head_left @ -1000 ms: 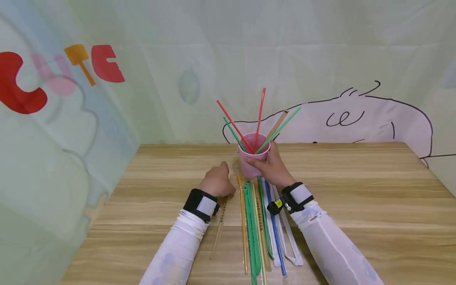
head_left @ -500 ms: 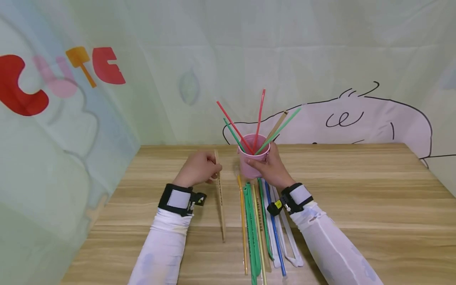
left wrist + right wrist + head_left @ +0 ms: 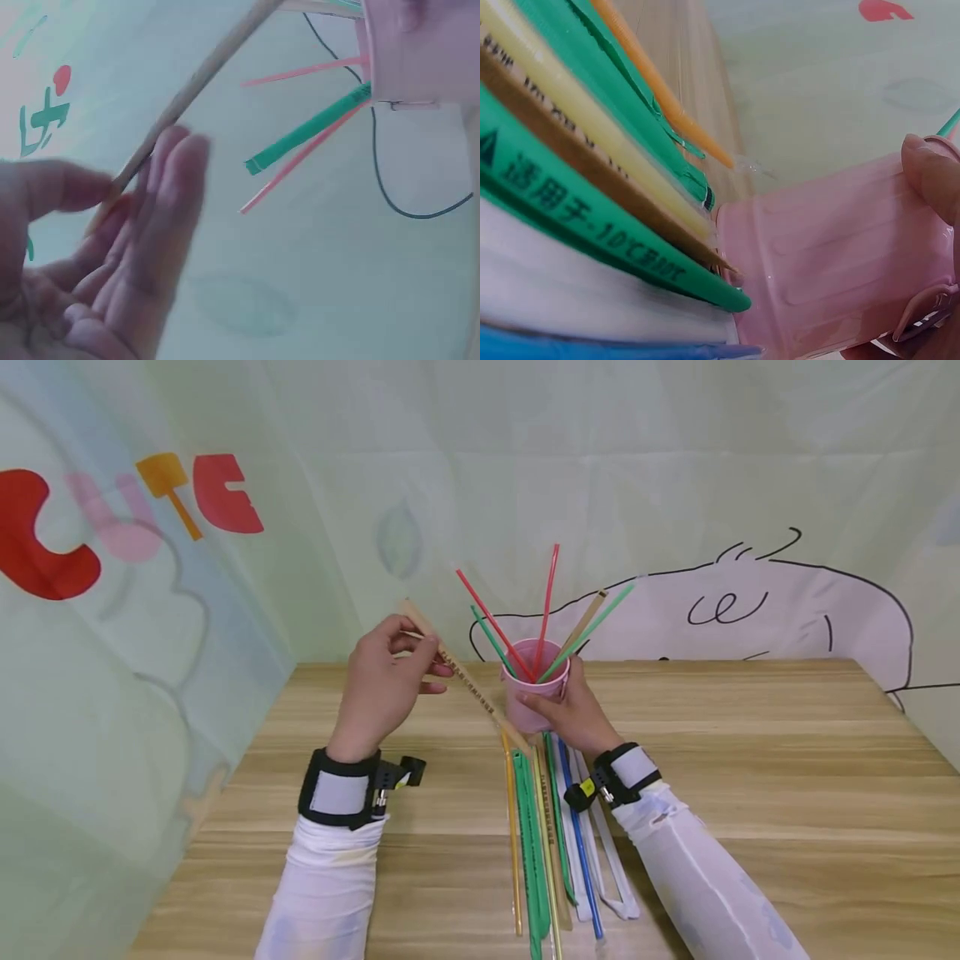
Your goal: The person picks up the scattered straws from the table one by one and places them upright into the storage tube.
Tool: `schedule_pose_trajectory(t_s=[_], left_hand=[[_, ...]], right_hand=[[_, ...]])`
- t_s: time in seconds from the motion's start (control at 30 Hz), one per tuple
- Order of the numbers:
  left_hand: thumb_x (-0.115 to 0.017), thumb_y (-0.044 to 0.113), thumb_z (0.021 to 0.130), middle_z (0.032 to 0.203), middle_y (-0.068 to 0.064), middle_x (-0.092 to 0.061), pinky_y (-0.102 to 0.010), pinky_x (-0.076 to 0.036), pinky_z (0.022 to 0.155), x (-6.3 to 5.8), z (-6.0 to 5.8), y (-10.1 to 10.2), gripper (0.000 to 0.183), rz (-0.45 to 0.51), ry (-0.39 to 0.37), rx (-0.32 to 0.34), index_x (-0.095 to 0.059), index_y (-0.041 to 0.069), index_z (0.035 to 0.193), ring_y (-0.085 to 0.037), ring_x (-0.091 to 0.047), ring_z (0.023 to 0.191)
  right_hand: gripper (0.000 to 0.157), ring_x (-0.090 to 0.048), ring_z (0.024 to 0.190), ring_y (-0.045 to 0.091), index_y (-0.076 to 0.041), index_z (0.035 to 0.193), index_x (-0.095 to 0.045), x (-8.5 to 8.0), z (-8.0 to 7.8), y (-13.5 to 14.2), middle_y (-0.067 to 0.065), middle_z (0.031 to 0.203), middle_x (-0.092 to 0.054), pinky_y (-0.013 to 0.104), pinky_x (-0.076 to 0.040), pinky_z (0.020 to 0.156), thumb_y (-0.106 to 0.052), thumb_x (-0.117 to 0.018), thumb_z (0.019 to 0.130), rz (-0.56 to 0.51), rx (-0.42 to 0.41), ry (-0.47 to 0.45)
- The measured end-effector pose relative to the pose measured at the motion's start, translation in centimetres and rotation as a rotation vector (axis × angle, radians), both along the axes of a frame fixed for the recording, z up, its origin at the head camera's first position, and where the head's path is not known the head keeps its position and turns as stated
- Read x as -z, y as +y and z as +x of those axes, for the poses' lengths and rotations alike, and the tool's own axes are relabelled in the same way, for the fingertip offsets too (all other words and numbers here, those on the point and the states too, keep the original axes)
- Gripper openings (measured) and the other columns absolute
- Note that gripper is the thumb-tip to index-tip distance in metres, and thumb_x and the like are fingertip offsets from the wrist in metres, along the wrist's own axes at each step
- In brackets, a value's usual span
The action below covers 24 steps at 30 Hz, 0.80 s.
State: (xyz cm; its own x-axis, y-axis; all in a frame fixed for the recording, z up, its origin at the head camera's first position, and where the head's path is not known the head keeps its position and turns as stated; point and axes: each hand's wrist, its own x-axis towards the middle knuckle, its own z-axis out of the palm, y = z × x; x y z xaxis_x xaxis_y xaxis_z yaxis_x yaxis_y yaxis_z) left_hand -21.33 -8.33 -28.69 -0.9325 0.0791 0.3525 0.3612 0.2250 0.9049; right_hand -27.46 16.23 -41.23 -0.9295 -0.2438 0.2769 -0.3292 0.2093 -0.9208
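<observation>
Between thumb and fingertips, my left hand (image 3: 382,672) pinches a tan straw (image 3: 474,691) with dark printing along it. The straw slants in the air, its upper end beyond the fingers, its lower end near the row of straws. In the left wrist view the straw (image 3: 196,79) crosses above the palm. My right hand (image 3: 581,710) grips a small pink bucket (image 3: 521,708) from its right side, thumb across the front. Two red straws, green straws (image 3: 611,610) and a brown straw (image 3: 588,620) lean out of the bucket. Their lower ends are hidden inside.
In front of the bucket, straws lie side by side on the wooden table (image 3: 750,777): orange (image 3: 513,827), green (image 3: 531,852), yellow, brown, blue (image 3: 581,852) and white (image 3: 615,868). A printed cloth backdrop (image 3: 300,527) rises behind and left of the table.
My left hand has picked the tan straw up from the table, moved left and up, and tilted it from near upright to a slant. The right hand and bucket have stayed put.
</observation>
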Motion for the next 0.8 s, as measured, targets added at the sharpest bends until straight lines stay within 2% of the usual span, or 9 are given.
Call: schedule_pose_trajectory(t_s=[0.13,0.23,0.37,0.43,0.57,0.8], left_hand=[[-0.054,0.01,0.098,0.096,-0.023,-0.063,-0.039,-0.06,0.064,-1.6,1.3,0.5,0.017,0.104,0.132,-0.053,-0.054,-0.004,0.107,-0.029,-0.067,0.081],[-0.052,0.007,0.098,0.099,-0.025,-0.062,-0.039,-0.06,0.065,-2.4,2.0,0.8,0.019,0.143,0.224,-0.081,-0.053,-0.008,0.109,-0.032,-0.067,0.085],[-0.052,0.006,0.099,0.1,-0.026,-0.062,-0.038,-0.06,0.065,-2.7,2.0,1.3,0.019,0.168,0.293,-0.12,-0.052,-0.01,0.109,-0.033,-0.066,0.086],[-0.052,0.006,0.099,0.1,-0.026,-0.062,-0.038,-0.06,0.065,-2.4,1.7,1.5,0.02,0.171,0.305,-0.14,-0.051,-0.011,0.109,-0.032,-0.066,0.086],[-0.052,0.008,0.099,0.101,-0.026,-0.061,-0.038,-0.06,0.066,-1.5,0.4,1.9,0.019,0.164,0.28,-0.158,-0.053,-0.008,0.11,-0.031,-0.067,0.087],[-0.053,0.008,0.098,0.1,-0.027,-0.063,-0.044,-0.06,0.066,0.1,-1.9,3.4,0.02,0.081,0.184,-0.127,-0.053,-0.008,0.111,-0.026,-0.068,0.082]], right_hand=[[0.081,-0.041,0.124,0.02,-0.008,0.145,-0.015,-0.2,0.1,0.0,0.015,0.14,-0.04,0.052,-0.038,0.106,-0.018,-0.071,0.088,-0.005,-0.021,-0.001],[0.08,-0.041,0.125,0.024,-0.004,0.145,-0.014,-1.0,0.6,-0.1,0.02,0.14,-0.039,0.054,-0.037,0.105,-0.014,-0.07,0.089,-0.012,-0.027,-0.015],[0.081,-0.04,0.125,0.028,-0.001,0.146,-0.013,-2.5,1.8,-0.3,0.023,0.141,-0.038,0.056,-0.036,0.105,-0.012,-0.069,0.089,-0.01,-0.033,-0.03],[0.08,-0.039,0.126,0.03,0.0,0.146,-0.013,-3.1,2.2,-0.3,0.023,0.141,-0.037,0.056,-0.036,0.106,-0.01,-0.068,0.089,0.002,-0.038,-0.028],[0.079,-0.038,0.126,0.033,0.002,0.145,-0.012,-3.3,2.4,-0.3,0.025,0.142,-0.036,0.057,-0.035,0.106,-0.008,-0.067,0.09,0.005,-0.04,-0.021],[0.081,-0.04,0.125,0.03,0.001,0.146,-0.013,-3.1,2.3,-0.2,0.026,0.141,-0.037,0.056,-0.037,0.105,-0.009,-0.068,0.089,-0.019,-0.036,-0.011]])
